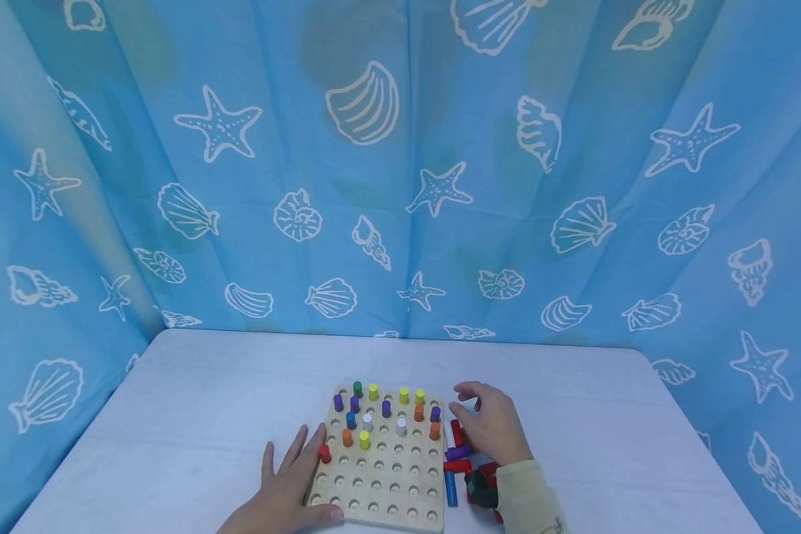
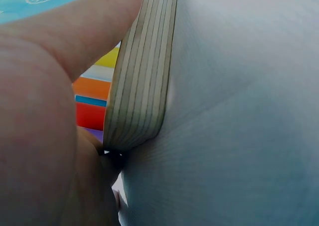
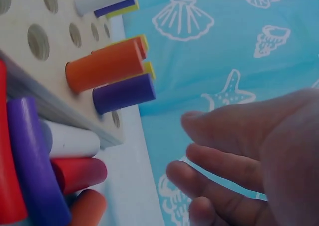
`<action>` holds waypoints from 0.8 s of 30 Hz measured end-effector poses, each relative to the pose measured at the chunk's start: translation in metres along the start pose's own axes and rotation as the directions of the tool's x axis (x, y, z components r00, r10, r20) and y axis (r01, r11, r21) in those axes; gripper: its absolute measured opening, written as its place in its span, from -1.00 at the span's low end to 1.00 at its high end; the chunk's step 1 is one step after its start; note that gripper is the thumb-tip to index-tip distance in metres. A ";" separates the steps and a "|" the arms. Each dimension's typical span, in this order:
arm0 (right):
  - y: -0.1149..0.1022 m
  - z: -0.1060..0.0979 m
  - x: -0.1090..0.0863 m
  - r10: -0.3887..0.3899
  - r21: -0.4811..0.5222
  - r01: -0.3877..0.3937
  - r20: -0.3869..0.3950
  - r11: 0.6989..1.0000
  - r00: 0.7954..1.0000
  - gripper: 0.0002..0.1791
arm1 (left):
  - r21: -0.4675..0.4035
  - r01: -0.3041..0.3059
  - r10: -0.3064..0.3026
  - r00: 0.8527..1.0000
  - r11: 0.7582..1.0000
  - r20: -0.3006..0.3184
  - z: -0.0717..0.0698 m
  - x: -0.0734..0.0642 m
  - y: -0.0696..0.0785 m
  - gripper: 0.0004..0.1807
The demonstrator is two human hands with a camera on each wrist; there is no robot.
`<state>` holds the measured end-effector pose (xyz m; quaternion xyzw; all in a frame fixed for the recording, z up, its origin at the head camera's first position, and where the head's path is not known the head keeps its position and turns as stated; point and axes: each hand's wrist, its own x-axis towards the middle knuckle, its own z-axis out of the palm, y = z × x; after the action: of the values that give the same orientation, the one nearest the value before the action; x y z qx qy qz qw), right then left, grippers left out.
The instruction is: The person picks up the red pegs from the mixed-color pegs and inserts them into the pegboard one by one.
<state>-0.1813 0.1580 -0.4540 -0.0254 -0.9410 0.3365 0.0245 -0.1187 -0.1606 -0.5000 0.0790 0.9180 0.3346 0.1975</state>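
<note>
A square wooden pegboard [image 1: 374,493] lies on the table with coloured pegs standing in its far rows. My left hand [image 1: 287,482] rests along the board's left side, fingers spread, thumb at the near left corner by a red peg [image 1: 325,453]. Close up, the left wrist view shows the board's layered edge [image 2: 139,81] beside that hand. My right hand [image 1: 494,424] hovers past the board's right edge, fingers relaxed and holding nothing. Standing nearest to it are a purple peg [image 3: 124,94] and an orange peg [image 3: 104,66].
Loose pegs lie in a pile right of the board, among them a blue peg [image 1: 450,489], a white peg [image 3: 75,140] and a purple peg [image 3: 37,161]. The right wrist partly hides the pile. A blue shell-print curtain [image 1: 367,245] hangs behind the white table [image 1: 207,393].
</note>
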 end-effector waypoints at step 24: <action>0.016 0.007 0.009 0.076 -0.094 -0.059 0.192 0.994 0.979 -0.65 | -0.011 0.004 -0.004 1.000 1.000 -0.009 0.002 0.000 -0.001 0.40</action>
<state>-0.1906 0.1667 -0.4692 -0.0252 -0.9514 0.2963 -0.0804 -0.1179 -0.1606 -0.5020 0.0746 0.9172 0.3397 0.1943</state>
